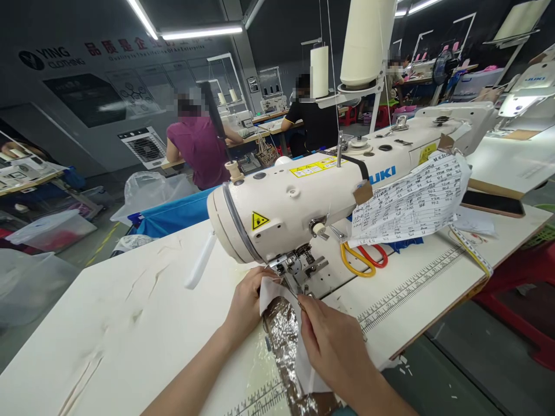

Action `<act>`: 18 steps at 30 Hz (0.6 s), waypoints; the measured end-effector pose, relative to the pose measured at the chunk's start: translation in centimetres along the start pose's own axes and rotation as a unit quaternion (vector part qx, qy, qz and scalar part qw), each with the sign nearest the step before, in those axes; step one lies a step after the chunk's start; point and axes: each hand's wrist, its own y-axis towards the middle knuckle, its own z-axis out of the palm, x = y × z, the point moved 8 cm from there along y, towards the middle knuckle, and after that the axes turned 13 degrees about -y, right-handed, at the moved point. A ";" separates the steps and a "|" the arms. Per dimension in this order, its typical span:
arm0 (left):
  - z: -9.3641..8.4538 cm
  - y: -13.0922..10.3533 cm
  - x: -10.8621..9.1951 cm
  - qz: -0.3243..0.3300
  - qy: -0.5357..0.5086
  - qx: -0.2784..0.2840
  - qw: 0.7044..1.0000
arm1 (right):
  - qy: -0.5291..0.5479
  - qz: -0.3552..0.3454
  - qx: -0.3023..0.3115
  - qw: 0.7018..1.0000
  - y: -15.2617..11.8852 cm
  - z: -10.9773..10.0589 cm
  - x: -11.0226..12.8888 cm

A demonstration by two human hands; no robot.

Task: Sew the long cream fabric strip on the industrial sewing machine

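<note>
A white sewing machine (269, 202) stands on a pale table, its needle area low at the centre. My left hand (248, 300) is beside the needle area, its fingers closed on the left edge of a white fabric piece (271, 289). The fabric curves round toward my right hand (325, 329), which pinches its other edge just in front of the presser foot. Below and between my hands lies a brown strip under shiny clear plastic (284, 335). The needle tip is too small to make out.
Scissors with yellow and red handles (358, 260) lie right of the needle area. A handwritten sheet (407, 202) hangs on the machine. Ruler markings (411, 283) and a phone (492, 202) are further right. A blue cloth bin (177, 214) stands behind the table. People sit at other machines.
</note>
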 end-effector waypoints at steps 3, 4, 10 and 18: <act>0.0 0.0 0.1 -0.012 0.003 0.002 1.000 | -0.002 0.002 0.009 1.000 0.1 0.1 0.0; 0.0 0.0 0.2 -0.015 0.002 0.003 1.000 | -0.002 0.004 0.013 1.000 0.1 0.1 0.0; -0.1 0.0 0.2 -0.026 -0.005 0.002 1.000 | -0.004 0.007 0.030 1.000 0.1 0.3 0.0; 0.1 0.1 0.0 -0.015 -0.006 0.007 1.000 | -0.013 0.008 0.039 0.999 -0.1 0.7 0.0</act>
